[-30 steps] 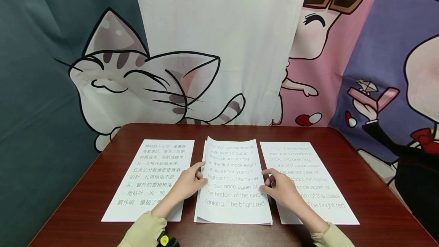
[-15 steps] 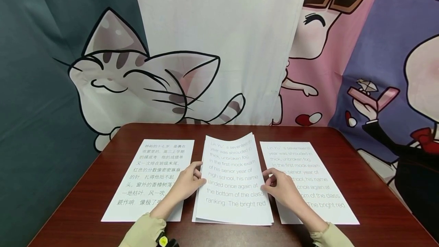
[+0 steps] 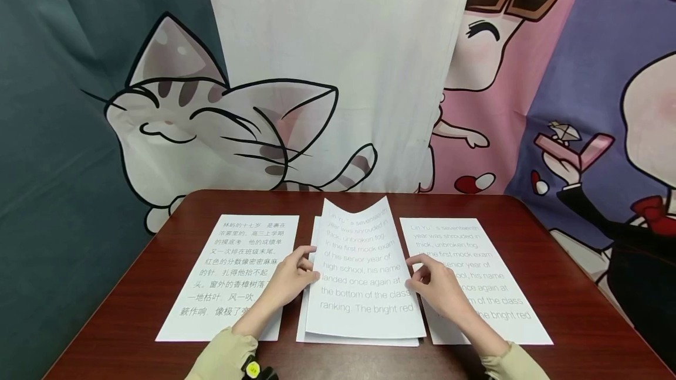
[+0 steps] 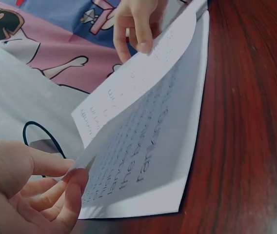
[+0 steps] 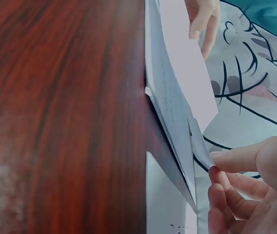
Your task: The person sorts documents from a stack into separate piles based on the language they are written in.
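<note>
Both hands hold one printed sheet of paper [image 3: 359, 263] by its two long sides, raised above a stack of paper [image 3: 302, 324] in the middle of the table. My left hand [image 3: 290, 274] pinches the left edge between thumb and fingers. At the right edge, my right hand [image 3: 438, 286] pinches the same sheet. The sheet sags between the hands, its far corners curling up. In the left wrist view, the lifted sheet [image 4: 153, 63] stands clear of the printed page [image 4: 172, 146] below it. The right wrist view shows a gap under the sheet [image 5: 187, 63] too.
A page of Chinese text [image 3: 222, 286] lies left of the stack, partly under the left forearm. An English page [image 3: 507, 321] lies to the right, partly covered by the right hand. The dark red wooden table [image 3: 116, 321] ends before a cartoon-printed curtain [image 3: 338, 28].
The top sheet has risen off the stack and shifted slightly right, showing more of the pages beneath. Both hands have moved a little with it; the side pages have stayed put.
</note>
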The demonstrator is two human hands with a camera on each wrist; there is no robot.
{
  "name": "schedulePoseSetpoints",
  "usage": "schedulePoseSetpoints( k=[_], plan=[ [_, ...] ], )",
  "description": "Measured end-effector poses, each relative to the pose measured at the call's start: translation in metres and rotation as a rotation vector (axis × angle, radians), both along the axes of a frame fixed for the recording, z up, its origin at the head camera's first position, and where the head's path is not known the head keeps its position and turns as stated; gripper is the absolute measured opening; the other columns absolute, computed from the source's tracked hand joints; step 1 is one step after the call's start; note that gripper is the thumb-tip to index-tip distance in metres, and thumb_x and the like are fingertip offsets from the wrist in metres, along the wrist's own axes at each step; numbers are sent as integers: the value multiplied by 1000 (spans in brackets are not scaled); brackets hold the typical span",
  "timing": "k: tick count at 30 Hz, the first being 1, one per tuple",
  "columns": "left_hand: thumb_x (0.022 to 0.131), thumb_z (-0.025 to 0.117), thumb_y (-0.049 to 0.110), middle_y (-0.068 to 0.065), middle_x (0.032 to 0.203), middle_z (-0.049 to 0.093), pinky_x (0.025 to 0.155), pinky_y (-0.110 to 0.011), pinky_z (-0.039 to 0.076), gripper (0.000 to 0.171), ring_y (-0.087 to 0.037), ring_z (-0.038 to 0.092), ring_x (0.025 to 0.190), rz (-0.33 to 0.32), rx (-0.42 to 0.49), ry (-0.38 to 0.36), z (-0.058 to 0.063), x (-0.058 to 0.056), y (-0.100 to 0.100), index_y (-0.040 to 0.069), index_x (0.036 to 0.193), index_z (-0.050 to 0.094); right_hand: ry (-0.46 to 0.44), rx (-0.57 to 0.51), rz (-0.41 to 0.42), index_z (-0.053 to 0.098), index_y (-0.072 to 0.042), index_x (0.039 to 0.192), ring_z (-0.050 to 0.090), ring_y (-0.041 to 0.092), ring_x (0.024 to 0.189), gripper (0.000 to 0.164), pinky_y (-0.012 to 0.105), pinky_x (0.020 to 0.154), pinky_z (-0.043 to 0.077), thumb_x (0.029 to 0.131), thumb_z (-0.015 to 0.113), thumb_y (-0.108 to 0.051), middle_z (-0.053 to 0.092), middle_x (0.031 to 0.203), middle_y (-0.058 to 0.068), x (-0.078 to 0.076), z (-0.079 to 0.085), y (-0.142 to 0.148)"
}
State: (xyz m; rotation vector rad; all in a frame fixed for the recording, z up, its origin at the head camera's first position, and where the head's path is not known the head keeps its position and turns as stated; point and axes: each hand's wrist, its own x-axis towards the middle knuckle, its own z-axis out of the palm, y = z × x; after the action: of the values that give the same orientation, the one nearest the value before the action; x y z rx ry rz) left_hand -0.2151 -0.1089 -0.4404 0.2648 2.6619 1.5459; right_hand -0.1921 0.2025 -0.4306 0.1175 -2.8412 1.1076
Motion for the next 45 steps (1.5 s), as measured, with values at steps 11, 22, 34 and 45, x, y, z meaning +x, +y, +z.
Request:
schedulePoseSetpoints(
  k=[11, 22, 34, 45],
  plan=[
    [86, 68, 5, -12, 95, 72, 69, -25, 53, 57, -13, 66, 73, 10, 186, -58, 6, -8, 6, 10, 140, 52, -70, -115, -2, 64, -1, 121, 59, 14, 71, 36, 21, 62, 43, 86, 71, -7, 65, 80, 6, -5, 14, 15],
    [88, 69, 9, -12, 98, 76, 79, -36, 56, 59, -15, 69, 81, -21, 212, -72, 15, -15, 23, 13, 144, 50, -124, -226, 13, 56, 0, 131, 64, 15, 83, 42, 26, 68, 56, 91, 67, -9, 68, 97, 15, -8, 29, 36],
    [87, 69, 8, -14, 107, 67, 76, -32, 58, 66, -16, 71, 81, -120, 217, -85, 23, -22, 58, 7, 147, 42, -57, -119, -38, 55, 0, 132, 60, 10, 77, 42, 25, 62, 52, 93, 66, -12, 68, 97, 16, -4, 30, 72],
    [86, 72, 9, -10, 100, 68, 68, -27, 59, 64, -15, 72, 73, -132, 147, -32, 18, -31, 94, 8, 145, 46, -43, -83, -49, 52, 1, 135, 57, 5, 76, 43, 26, 63, 53, 96, 61, -14, 67, 101, 17, 2, 37, 107]
  ],
)
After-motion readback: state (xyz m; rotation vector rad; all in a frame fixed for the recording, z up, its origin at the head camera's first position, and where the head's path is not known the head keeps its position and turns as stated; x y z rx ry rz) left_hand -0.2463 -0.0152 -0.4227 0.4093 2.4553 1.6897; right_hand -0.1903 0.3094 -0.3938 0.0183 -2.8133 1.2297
